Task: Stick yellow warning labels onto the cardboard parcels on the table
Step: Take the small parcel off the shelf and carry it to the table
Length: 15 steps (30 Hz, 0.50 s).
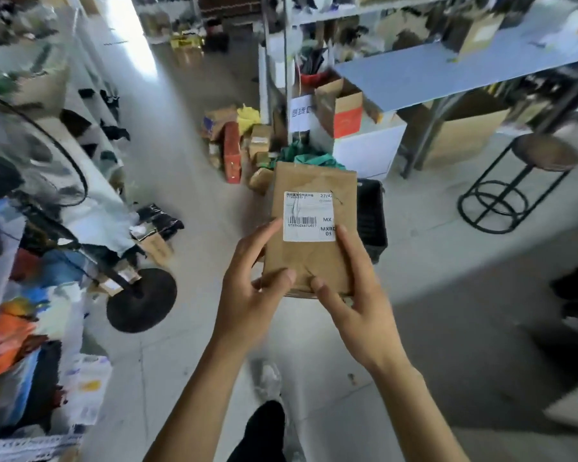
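Both forearms reach up from the bottom of the view, and between them, lower still, a dark trouser leg and a pale shoe (270,378) stand on the grey floor. On the left side of the scene a fan's round black base (142,300) sits among heaped bags and clothes, well apart from the hands. Moving rightward, the left hand (252,291) closes on the brown parcel (311,258) — thumb pressed onto the lower front face, forefinger stretched up along the left edge to touch the corner of the white shipping label (309,216). That parcel is held in the air over the floor, not on any table, with its long axis running away from the camera, near end in the fingers and far end pointing toward the shelving. The right hand (357,305) mirrors the grip, thumb on the bottom edge, fingers wrapped along the right side up to the label's lower corner. No yellow sticker is visible anywhere on this face. Neither hand is nearer; each holds the near end equally, so freeing one to fetch a sticker would, I judge, leave the other carrying the parcel alone. Farther right stand a black crate (374,221) and a round stool (544,155).
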Available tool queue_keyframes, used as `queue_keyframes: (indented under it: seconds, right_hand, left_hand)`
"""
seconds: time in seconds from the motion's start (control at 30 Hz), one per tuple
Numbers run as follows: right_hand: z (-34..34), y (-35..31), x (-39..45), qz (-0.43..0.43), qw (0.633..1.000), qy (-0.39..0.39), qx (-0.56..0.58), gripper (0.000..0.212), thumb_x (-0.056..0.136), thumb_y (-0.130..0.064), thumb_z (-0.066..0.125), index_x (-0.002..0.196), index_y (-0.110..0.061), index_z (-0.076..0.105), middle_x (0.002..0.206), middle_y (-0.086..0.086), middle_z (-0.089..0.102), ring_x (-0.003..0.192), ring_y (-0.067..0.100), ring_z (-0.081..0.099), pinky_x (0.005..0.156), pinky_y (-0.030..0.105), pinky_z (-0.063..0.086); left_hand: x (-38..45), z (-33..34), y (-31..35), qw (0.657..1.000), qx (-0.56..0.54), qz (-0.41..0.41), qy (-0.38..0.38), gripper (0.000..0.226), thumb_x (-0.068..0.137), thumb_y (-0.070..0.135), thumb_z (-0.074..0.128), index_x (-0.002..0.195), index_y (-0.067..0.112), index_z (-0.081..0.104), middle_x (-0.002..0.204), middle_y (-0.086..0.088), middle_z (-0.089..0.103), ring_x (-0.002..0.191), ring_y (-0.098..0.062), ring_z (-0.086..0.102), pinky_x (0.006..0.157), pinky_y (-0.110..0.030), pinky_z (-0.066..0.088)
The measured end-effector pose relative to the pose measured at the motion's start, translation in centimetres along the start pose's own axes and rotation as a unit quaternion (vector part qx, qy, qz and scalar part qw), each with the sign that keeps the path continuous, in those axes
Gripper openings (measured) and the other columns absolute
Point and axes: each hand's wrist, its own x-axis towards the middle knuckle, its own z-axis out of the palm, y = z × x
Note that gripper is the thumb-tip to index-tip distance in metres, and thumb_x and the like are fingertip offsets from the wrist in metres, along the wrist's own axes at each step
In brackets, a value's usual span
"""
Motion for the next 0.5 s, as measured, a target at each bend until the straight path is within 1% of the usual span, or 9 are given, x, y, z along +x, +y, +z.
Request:
queue_keyframes:
  seconds: [0.07,0.1,0.13,0.2,0.27,0.3,0.4,0.5]
  right_hand:
    - [-1.3,0.8,2.4,0.008,0.999,0.021,-0.025,0.073,0.081,-0.047,0.060,0.144,-0.055,0.024,0.158,-0.020,0.029,0.146,0.008,0.030,0.104,0.044,0.048]
    - [-2.2,1.4,4.1,0.013,0.999,0.032,-0.034,0.074,0.080,-0.049,0.060,0.144,-0.055,0.024,0.158,-0.020,0.028,0.146,0.008,0.031,0.101,0.044,0.050]
    - [-3.0,2.0,5.7,0.013,0.998,0.043,-0.044,0.074,0.081,-0.049,0.061,0.145,-0.053,0.024,0.158,-0.020,0.028,0.145,0.007,0.032,0.101,0.043,0.051]
    - [-4.7,3.0,9.1,0.011,0.996,0.062,-0.065,0.074,0.084,-0.045,0.064,0.147,-0.048,0.025,0.158,-0.020,0.029,0.147,0.007,0.028,0.109,0.034,0.044]
    - [-6.4,3.8,11.9,0.026,0.993,0.088,-0.072,0.075,0.085,-0.038,0.068,0.148,-0.045,0.026,0.158,-0.020,0.029,0.148,0.005,0.026,0.111,0.022,0.039]
    - [-7.2,4.2,13.0,0.035,0.991,0.108,-0.070,0.076,0.085,-0.036,0.069,0.148,-0.045,0.027,0.157,-0.020,0.030,0.147,0.004,0.026,0.112,0.020,0.037]
    - [-9.6,5.2,15.9,0.055,0.981,0.176,-0.059,0.075,0.084,-0.032,0.068,0.148,-0.044,0.029,0.158,-0.019,0.031,0.148,0.003,0.025,0.117,0.036,0.035]
    - [-12.7,6.2,18.4,0.072,0.968,0.237,-0.052,0.074,0.084,-0.033,0.066,0.147,-0.044,0.030,0.157,-0.019,0.032,0.148,0.005,0.024,0.118,0.042,0.033]
  left_hand:
    - [3.2,1.8,-0.7,1.000,-0.019,0.003,-0.016,0.064,0.079,0.009,0.061,0.135,0.040,0.053,0.141,0.010,0.057,0.130,-0.012,0.055,0.090,-0.023,0.056]
    - [5.2,2.9,-1.2,0.999,-0.029,0.007,-0.028,0.064,0.079,0.009,0.061,0.134,0.039,0.054,0.140,0.011,0.058,0.130,-0.011,0.055,0.094,-0.028,0.056]
    - [7.2,3.9,-1.7,0.999,-0.035,0.009,-0.041,0.063,0.079,0.009,0.061,0.134,0.038,0.054,0.140,0.011,0.058,0.131,-0.011,0.054,0.099,-0.035,0.055]
    - [11.3,6.0,-2.6,0.996,-0.047,0.008,-0.072,0.063,0.080,0.009,0.062,0.135,0.038,0.054,0.142,0.007,0.057,0.134,-0.014,0.053,0.107,-0.045,0.049]
    - [15.3,8.1,-3.2,0.992,-0.065,0.008,-0.110,0.062,0.080,0.011,0.064,0.136,0.036,0.054,0.145,0.000,0.055,0.137,-0.021,0.050,0.111,-0.051,0.044]
    - [17.2,9.2,-3.5,0.989,-0.074,0.007,-0.130,0.062,0.080,0.013,0.066,0.137,0.036,0.054,0.146,-0.002,0.054,0.138,-0.023,0.049,0.112,-0.053,0.042]
    - [22.6,13.0,-3.5,0.976,-0.089,0.019,-0.198,0.061,0.079,0.020,0.068,0.137,0.034,0.054,0.146,-0.007,0.053,0.138,-0.026,0.048,0.112,-0.055,0.041]
    - [26.7,17.5,-2.9,0.962,-0.098,0.035,-0.254,0.060,0.081,0.015,0.067,0.138,0.030,0.053,0.147,-0.007,0.052,0.139,-0.027,0.047,0.112,-0.050,0.044]
